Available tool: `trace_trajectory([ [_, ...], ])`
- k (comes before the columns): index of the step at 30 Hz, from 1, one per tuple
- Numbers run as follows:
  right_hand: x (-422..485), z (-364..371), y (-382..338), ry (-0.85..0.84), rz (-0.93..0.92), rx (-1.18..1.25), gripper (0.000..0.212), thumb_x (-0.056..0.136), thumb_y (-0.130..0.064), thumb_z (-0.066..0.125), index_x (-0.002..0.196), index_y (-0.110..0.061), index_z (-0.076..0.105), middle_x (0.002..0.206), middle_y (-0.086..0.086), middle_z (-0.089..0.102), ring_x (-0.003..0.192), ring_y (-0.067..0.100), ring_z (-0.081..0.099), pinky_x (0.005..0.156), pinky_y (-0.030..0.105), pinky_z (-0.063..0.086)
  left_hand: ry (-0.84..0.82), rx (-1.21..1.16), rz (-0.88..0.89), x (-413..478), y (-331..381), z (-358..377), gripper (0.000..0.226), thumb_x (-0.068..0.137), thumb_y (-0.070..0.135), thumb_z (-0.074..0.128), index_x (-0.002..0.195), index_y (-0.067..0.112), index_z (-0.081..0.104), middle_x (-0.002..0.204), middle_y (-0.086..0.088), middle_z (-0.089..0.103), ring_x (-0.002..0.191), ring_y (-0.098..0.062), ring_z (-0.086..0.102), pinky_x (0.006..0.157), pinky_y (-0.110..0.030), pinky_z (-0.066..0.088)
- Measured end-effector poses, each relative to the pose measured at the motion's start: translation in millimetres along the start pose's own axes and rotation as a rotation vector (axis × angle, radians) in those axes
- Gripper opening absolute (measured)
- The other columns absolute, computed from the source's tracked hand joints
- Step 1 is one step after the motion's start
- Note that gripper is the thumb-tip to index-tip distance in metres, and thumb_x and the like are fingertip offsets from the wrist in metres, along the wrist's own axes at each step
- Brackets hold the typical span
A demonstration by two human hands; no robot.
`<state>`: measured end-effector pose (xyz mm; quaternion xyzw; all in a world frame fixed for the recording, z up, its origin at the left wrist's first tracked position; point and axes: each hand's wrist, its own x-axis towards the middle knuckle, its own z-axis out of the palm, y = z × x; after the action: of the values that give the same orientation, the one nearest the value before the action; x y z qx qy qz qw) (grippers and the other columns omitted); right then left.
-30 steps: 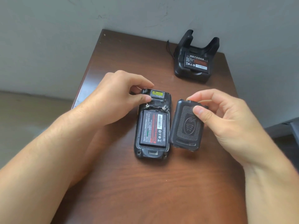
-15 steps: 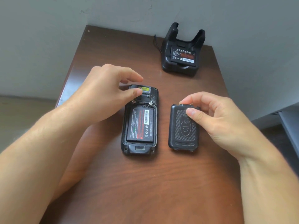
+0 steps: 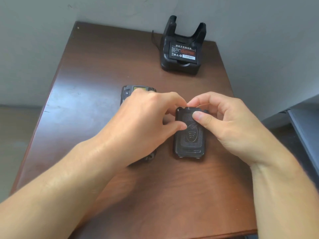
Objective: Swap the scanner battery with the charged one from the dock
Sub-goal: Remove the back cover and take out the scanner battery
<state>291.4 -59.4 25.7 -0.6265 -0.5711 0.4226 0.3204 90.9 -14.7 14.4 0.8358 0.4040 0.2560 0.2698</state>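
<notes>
dock battery: 锂离子充电电池 | back cover: wireless-wave emblem

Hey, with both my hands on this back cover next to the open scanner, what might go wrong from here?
1. The back cover lies loose on the table; pinched only at its top edge by the right hand, it may slip or slide.
2. The left hand reaches over the scanner and might nudge it.
3. The charged battery sits far off in the dock, so the swap is not yet begun.

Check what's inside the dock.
A labelled battery sits in the dock, label facing out. Its lower edge is hidden by the dock's front lip; contacts can't be seen.
</notes>
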Motion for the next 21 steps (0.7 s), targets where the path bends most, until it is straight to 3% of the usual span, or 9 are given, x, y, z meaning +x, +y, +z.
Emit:
trace_trajectory([
  [3,-1.8,-2.4,1.4,0.008,-0.009,-0.013,0.018,0.096,-0.007,0.065,0.103,-0.022,0.071,0.100,-0.004,0.077,0.095,0.011,0.072,0.090,0.026,0.057,0.013,-0.010,-0.007,-2.1,1.7,6.5,0.033,0.077,0.037,0.082,0.107,0.034,0.070,0.077,0.018,0.071,0.075,0.000,0.065,0.074,-0.033,0.055],
  [7,-4.8,-3.4,6.2,0.066,-0.014,-0.059,0.019,0.093,-0.013,0.070,0.103,-0.028,0.070,0.101,0.002,0.075,0.095,0.027,0.071,0.092,0.042,0.058,0.058,0.076,0.026,-1.8,1.2,11.0,0.032,0.076,0.037,0.082,0.106,0.029,0.071,0.074,0.016,0.069,0.081,-0.017,0.061,0.072,-0.035,0.049],
  [11,-8.5,-9.6,12.8,0.106,-0.007,-0.121,0.021,0.087,-0.018,0.077,0.102,-0.031,0.071,0.098,-0.002,0.074,0.089,0.023,0.070,0.093,0.047,0.057,0.057,0.104,0.005,-1.5,1.2,11.4,0.031,0.078,0.041,0.079,0.106,0.031,0.070,0.075,0.017,0.069,0.090,-0.020,0.055,0.076,-0.037,0.043],
  [17,-11.2,-8.9,20.9,0.135,-0.023,-0.211,0.021,0.085,-0.019,0.078,0.100,-0.032,0.073,0.092,-0.006,0.070,0.084,0.016,0.066,0.084,0.041,0.058,0.026,0.215,-0.012,-0.2,1.6,15.1,0.036,0.082,0.049,0.073,0.114,0.033,0.069,0.094,0.014,0.070,0.108,-0.023,0.052,0.092,-0.044,0.040],
  [21,-9.2,-5.9,25.4,0.142,-0.028,-0.333,0.021,0.086,-0.024,0.077,0.104,-0.034,0.072,0.094,-0.008,0.064,0.084,0.011,0.062,0.077,0.025,0.050,0.005,0.292,-0.010,0.4,-0.4,17.9,0.040,0.082,0.053,0.070,0.116,0.033,0.069,0.110,0.011,0.065,0.116,-0.026,0.048,0.094,-0.043,0.037],
])
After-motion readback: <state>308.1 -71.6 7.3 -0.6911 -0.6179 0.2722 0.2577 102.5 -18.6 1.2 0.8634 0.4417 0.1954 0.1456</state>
